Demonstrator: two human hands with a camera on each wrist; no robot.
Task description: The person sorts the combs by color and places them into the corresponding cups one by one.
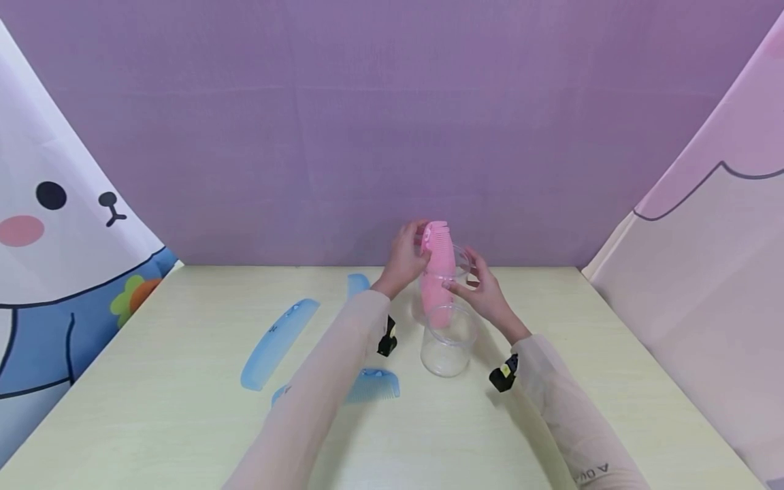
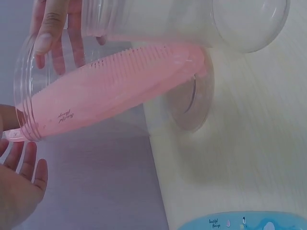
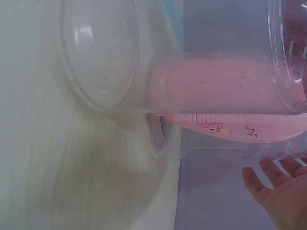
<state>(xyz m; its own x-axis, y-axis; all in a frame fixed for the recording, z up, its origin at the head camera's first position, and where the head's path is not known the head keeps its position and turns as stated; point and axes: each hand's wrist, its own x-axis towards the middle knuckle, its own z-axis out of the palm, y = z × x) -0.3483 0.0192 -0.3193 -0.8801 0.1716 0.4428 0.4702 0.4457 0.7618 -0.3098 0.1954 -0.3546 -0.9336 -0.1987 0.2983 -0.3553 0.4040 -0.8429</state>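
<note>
Pink combs [image 1: 436, 265] stand in the far clear plastic jar [image 2: 192, 112], their ends rising past its rim. My left hand [image 1: 405, 258] pinches the combs at their upper end, thumb and fingers close to the jar's mouth. On the other side, my right hand [image 1: 486, 292] holds the same jar near its rim, thumb in front and fingers behind. A second clear jar [image 1: 447, 357] stands upright nearer to me, overlapping the pink combs in the head view. In the right wrist view, printed lettering shows on one pink comb [image 3: 240, 132].
Left of the jars, a long blue comb [image 1: 278, 344] lies on the pale table [image 1: 184, 340]. Another blue comb [image 1: 357, 284] lies behind my left forearm, and a blue comb [image 1: 373, 386] is partly hidden under the sleeve. A purple cloth backdrop [image 1: 367, 136] rises at the table's back edge.
</note>
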